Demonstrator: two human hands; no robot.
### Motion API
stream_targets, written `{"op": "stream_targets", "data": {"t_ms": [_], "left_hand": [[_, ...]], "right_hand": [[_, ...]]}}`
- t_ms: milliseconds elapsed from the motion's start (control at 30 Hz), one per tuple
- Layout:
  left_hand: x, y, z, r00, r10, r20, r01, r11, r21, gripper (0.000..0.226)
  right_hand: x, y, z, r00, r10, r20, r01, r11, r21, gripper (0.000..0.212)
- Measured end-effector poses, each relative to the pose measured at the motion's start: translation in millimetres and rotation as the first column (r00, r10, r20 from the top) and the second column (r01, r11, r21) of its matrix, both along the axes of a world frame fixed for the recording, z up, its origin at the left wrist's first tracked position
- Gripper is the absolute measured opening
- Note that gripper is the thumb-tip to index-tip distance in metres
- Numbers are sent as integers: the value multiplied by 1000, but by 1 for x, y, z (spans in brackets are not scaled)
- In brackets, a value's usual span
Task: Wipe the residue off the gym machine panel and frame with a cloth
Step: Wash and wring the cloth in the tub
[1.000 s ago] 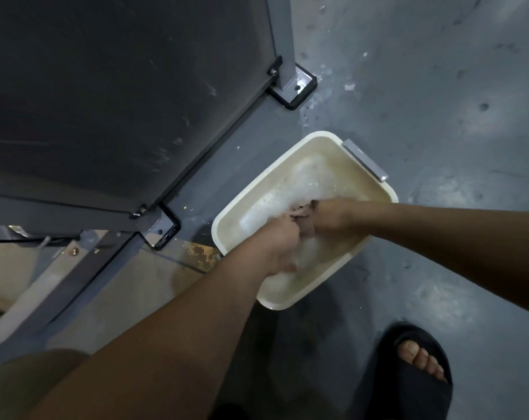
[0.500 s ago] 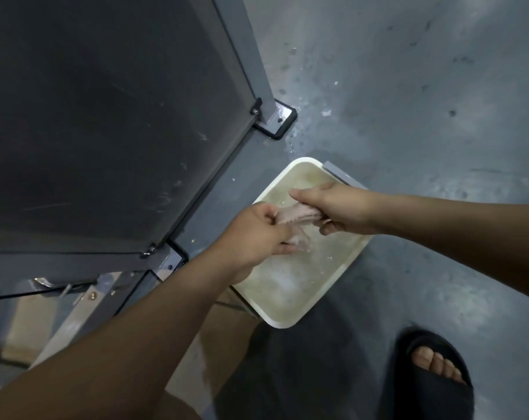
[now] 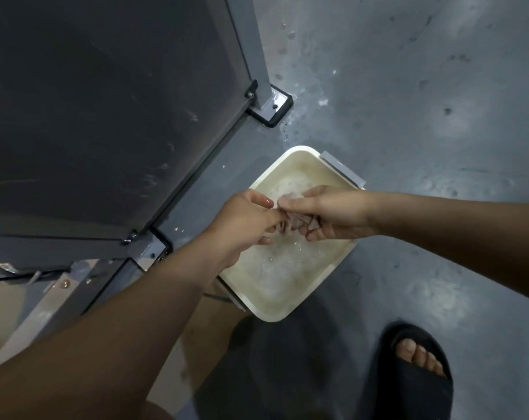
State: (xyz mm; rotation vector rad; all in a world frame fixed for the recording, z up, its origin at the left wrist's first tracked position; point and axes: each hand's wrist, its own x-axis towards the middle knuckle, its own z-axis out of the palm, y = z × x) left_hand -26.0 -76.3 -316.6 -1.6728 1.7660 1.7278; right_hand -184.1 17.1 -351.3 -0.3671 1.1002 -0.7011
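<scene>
A small wet cloth (image 3: 296,223), twisted into a bunch, hangs between my two hands above a cream basin (image 3: 292,310) of soapy water. My left hand (image 3: 245,221) grips one end of the cloth and my right hand (image 3: 327,213) grips the other end. The dark gym machine panel (image 3: 105,116) fills the upper left, with pale streaks of residue near its lower right edge. A grey frame post (image 3: 251,47) runs along the panel's right side down to a bolted foot (image 3: 271,109).
The basin stands on a grey floor (image 3: 424,116) with wet splashes near the frame foot. A second frame foot (image 3: 157,250) sits left of the basin. My foot in a black sandal (image 3: 414,371) is at the lower right.
Both hands have lifted the cloth out of the soapy water and now hold it twisted above the basin. The view shifted a little between frames.
</scene>
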Motion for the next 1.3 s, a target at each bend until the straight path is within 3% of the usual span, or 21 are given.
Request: {"op": "stream_targets", "data": {"t_ms": [100, 233, 300, 400, 500, 600, 733, 800, 867, 933, 967, 1033, 1133, 1300], "left_hand": [[0, -8, 3, 988, -151, 30, 154, 977, -146, 35], [0, -14, 8, 934, -355, 24, 353, 914, -199, 12], [2, -16, 7, 916, -399, 48, 399, 885, -240, 10], [5, -18, 6, 876, -470, 113, 482, 831, -277, 19], [5, -17, 5, 802, -582, 135, 594, 753, -285, 44], [4, -10, 4, 728, -674, 127, 673, 668, -317, 60], [2, -1, 7, 573, -762, 302, 808, 462, -366, 39], [0, 4, 9, 539, -747, 389, 833, 404, -379, 23], [0, 8, 8, 534, -723, 437, 833, 365, -415, 21], [-2, 9, 6, 530, -704, 474, 837, 344, -425, 21], [-4, 10, 7, 535, -684, 496, 837, 350, -420, 17], [-6, 11, 10, 534, -640, 553, 845, 374, -383, 13], [-9, 12, 14, 539, -592, 599, 838, 449, -310, 19], [-13, 10, 17, 714, -538, 448, 642, 759, -113, 13]], "right_hand": [[-5, -3, 1, 999, 31, 18, -32, 999, 14, 19], [-6, -3, 1, 996, -14, 85, 9, 998, 65, 13], [-4, -2, 1, 999, -16, 41, 13, 997, 73, 8], [-4, -4, 1, 993, 90, -79, -89, 996, 23, 18], [-3, -6, 0, 961, 213, -174, -225, 973, -53, 30], [-2, -8, 3, 934, 268, -238, -291, 954, -69, 29], [3, -7, 7, 922, 309, -234, -336, 938, -82, 26], [3, -7, 10, 941, 296, -165, -309, 949, -63, 24], [0, -9, 14, 926, 328, -186, -337, 941, -20, 20], [0, -12, 19, 837, 426, -344, -452, 892, 3, 18], [2, -13, 21, 743, 479, -467, -534, 845, 18, 20], [8, -15, 25, 472, 519, -713, -687, 723, 71, 22], [14, -18, 27, 87, 356, -931, -815, 563, 139, 14], [10, -16, 17, -60, 26, -998, -866, 496, 66, 11]]}}
